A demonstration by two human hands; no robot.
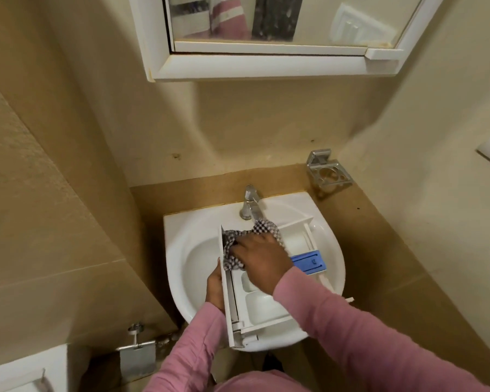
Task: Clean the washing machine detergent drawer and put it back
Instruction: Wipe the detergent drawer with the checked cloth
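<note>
white plastic drawer (266, 304) lies across the sink (187, 230), out of the machine, which is nowhere in view. the left hand (214, 290) grips its front panel at the near left, fingers wrapped behind it. the right hand (262, 257) bears down on a checked cloth (238, 241) bunched in the far-left compartment, fingers curled round it as far as i can tell from above.

the job looks mid-clean. wiping is under way and the near compartments look pale and free of residue, though whatever lies under hand and cloth is hidden. the blue insert (309, 261) sits in place on the right and may want its own wipe. left to do, i'd judge: finish wiping, carry the drawer off and slide it back.

the tap (249, 203) stands at the far rim, its spout just above the cloth, close enough to knock. a chrome holder (328, 172) hangs on the far-right wall, a mirror cabinet (266, 63) overhead and a roll holder (137, 349) low on the left, all well apart from the work.
</note>
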